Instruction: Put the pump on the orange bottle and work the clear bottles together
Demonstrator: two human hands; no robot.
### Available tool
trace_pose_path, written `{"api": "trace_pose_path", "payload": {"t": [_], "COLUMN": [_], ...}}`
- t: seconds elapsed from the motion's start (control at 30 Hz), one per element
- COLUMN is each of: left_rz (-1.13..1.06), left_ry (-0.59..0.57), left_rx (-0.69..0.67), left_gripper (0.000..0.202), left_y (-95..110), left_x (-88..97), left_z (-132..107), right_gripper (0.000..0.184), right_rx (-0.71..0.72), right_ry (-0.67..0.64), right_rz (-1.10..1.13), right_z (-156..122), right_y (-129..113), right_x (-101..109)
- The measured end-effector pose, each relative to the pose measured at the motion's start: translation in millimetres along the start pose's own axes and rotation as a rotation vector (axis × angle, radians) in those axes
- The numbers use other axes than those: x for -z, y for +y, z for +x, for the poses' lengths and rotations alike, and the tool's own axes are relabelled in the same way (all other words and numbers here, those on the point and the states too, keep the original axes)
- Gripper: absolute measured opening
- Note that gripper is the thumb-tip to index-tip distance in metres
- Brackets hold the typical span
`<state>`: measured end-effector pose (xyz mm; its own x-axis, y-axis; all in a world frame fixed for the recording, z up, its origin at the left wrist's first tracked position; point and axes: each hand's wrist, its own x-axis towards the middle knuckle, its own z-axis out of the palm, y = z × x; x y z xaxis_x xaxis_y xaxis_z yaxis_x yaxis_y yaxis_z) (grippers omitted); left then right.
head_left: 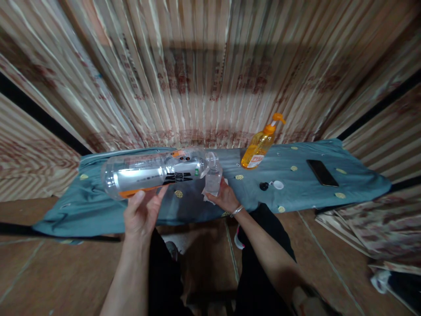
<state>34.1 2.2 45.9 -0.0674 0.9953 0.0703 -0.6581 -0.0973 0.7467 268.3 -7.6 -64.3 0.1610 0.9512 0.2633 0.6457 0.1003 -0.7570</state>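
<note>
My left hand [144, 208] is wrapped round the underside of a large clear plastic bottle [141, 173] with a silver and orange label. The bottle lies nearly level, its neck pointing right. At its mouth stands a small clear bottle [213, 180], upright or slightly tilted, gripped near its base by my right hand [225, 197]. The two necks meet or overlap; whether they touch, I cannot tell. Under the small bottle a piece of white tissue [207, 196] shows. What either bottle holds is hard to make out.
On the blue-green cloth [296, 193] stands a pump bottle of orange liquid [258, 147]. Near it lie a small black cap [263, 186] and a white disc [278, 184]. A black phone [322, 173] rests at the right. Striped curtains [204, 79] hang behind.
</note>
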Motion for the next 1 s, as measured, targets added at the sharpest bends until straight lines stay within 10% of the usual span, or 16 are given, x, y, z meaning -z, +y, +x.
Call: {"api": "trace_pose_path", "payload": {"t": [1.0], "left_rz": [-0.034], "left_ry": [0.003], "left_rx": [-0.002], "left_gripper": [0.043], "left_y": [-2.2], "left_x": [2.6], "left_z": [2.4], "right_gripper": [0.064], "right_rx": [0.020], "right_ry": [0.006], "right_rz": [0.021], "right_z": [0.8], "right_y": [4.5], "right_x": [-1.2]}}
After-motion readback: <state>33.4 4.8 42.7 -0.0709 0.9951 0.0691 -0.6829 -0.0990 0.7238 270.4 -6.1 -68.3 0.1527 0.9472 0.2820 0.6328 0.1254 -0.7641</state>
